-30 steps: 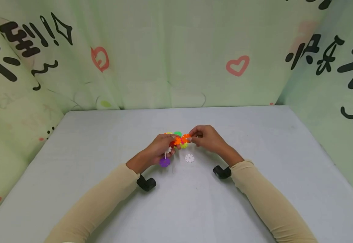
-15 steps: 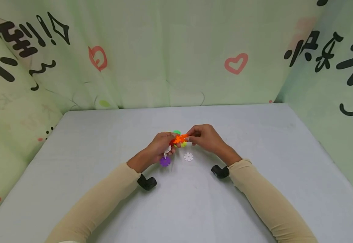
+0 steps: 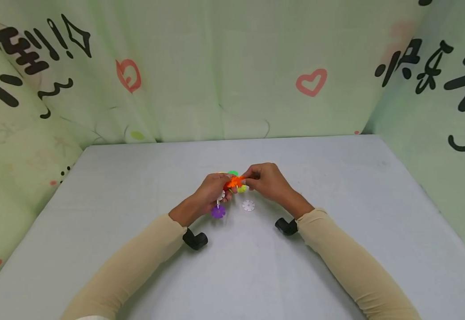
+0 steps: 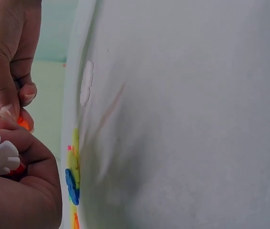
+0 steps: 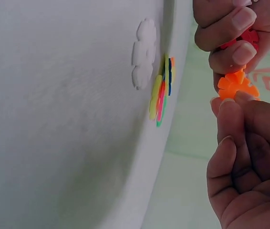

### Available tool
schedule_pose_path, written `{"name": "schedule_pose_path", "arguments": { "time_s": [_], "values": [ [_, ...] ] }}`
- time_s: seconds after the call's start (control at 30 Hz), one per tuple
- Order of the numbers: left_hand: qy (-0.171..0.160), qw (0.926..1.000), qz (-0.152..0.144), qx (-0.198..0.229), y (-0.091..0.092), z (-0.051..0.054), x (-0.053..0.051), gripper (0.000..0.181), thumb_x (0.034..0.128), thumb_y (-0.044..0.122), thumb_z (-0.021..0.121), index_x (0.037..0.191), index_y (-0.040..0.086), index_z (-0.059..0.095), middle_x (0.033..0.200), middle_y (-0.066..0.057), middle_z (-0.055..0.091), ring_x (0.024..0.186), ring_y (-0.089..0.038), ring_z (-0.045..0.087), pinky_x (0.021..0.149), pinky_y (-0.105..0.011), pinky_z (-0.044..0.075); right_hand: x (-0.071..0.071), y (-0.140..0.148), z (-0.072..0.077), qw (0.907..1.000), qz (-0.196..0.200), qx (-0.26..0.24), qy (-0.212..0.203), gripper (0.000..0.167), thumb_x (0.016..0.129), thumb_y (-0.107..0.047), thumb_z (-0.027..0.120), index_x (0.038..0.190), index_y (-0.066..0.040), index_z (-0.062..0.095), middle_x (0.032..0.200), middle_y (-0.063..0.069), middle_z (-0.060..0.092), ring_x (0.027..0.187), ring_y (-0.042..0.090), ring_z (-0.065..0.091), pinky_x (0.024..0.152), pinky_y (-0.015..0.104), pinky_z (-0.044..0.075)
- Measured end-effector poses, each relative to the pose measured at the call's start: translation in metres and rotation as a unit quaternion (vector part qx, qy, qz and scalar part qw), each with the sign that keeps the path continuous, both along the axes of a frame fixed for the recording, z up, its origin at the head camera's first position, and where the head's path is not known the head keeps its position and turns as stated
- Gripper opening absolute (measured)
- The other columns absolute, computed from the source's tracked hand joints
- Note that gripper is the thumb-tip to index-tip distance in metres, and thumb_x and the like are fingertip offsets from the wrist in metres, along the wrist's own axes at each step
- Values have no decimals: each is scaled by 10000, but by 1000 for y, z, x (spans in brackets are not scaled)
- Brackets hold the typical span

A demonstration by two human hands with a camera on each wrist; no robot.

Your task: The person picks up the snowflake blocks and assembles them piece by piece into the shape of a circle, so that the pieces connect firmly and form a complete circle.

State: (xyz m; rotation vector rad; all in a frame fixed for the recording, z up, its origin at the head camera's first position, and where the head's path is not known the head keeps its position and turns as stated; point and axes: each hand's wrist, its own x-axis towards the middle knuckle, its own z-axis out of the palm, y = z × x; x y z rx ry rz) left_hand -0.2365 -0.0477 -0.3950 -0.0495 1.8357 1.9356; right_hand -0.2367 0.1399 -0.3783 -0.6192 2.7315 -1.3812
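Observation:
Near the middle of the table, my left hand grips a chain of notched plastic snowflake discs. Its purple disc hangs lowest, below a white disc; a red disc shows between the left fingers. Facing it, my right hand pinches an orange snowflake disc between thumb and fingertips, right up against the left fingertips. Orange pieces overlap there, and whether they are slotted together cannot be told. One loose white disc lies flat on the table just in front of the hands.
Beyond the hands is a small group of loose discs, among them a yellow disc, a green disc and a blue disc, partly hidden by the left hand. A white cloth covers the table; printed curtains stand behind and beside it.
My right hand has moved slightly left, bringing its orange disc from beside the left hand's orange disc to overlapping it. The left hand keeps its hold almost in place.

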Motion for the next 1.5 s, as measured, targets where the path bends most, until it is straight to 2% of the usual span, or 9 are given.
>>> {"name": "schedule_pose_path", "arguments": {
  "time_s": [0.23,0.4,0.57,0.73,0.83,1.0,1.23,1.37,1.5],
  "values": [
    [140,9995,-9,-292,5,0,1,302,1036,270,470,1104,-8,566,675,-46,582,475,-122,456,442,-211,358,-1,2,-2,9992,-160,210,-307,95,892,-74,707,976,-30,709,867,58,711,706,228,662,646,315,507],
    [161,9988,346,-298,4,-1,-1,366,944,384,639,1031,33,583,687,-44,584,485,-126,460,456,-210,378,-2,6,-3,9977,-174,542,-373,177,892,-86,696,1051,-9,703,879,61,702,730,174,639,676,310,505],
    [425,9967,684,-63,3,-1,-2,417,866,353,747,1074,47,554,676,-42,575,470,-123,452,459,-209,377,-2,11,-6,9929,169,975,-662,202,867,-92,712,1050,-8,713,861,31,670,758,173,583,675,294,484],
    [361,9955,871,10,3,-1,-2,380,907,347,700,1083,56,532,704,-46,606,481,-131,461,462,-211,370,3,12,-10,9838,581,1269,-1122,305,838,-161,773,1102,-27,699,950,19,662,862,193,573,752,312,488],
    [248,9949,970,-99,2,0,-1,355,943,367,647,1097,73,521,777,-50,631,526,-140,506,485,-212,397,6,12,-12,9793,740,1535,-1092,323,816,-172,797,1097,-44,701,993,22,643,926,206,549,809,337,476],
    [120,9944,1043,-159,2,1,-1,357,983,371,578,1155,66,508,853,-60,637,591,-156,548,530,-217,456,9,11,-11,9745,877,1821,-972,239,810,-154,804,1004,-72,689,940,29,598,901,210,527,807,344,459],
    [49,9957,918,67,1,-2,-2,387,999,319,504,1243,28,573,802,-58,606,551,-142,517,545,-212,479,9,12,-10,9782,909,1534,-1065,236,830,-128,782,975,-68,606,829,36,574,781,187,524,704,314,459],
    [-56,9964,840,109,1,-1,-2,413,991,329,501,1224,-1,585,829,-62,602,552,-139,512,541,-204,478,4,13,-12,9825,848,1383,-915,177,868,-117,744,992,-63,630,813,31,585,762,184,530,689,308,465],
    [10,9968,784,135,1,-1,-1,409,989,306,490,1216,-18,595,821,-57,580,531,-135,485,509,-193,458,0,14,-10,9881,669,1197,-702,168,910,-109,687,1063,-39,680,825,21,614,762,179,537,691,306,466]
  ]
}}
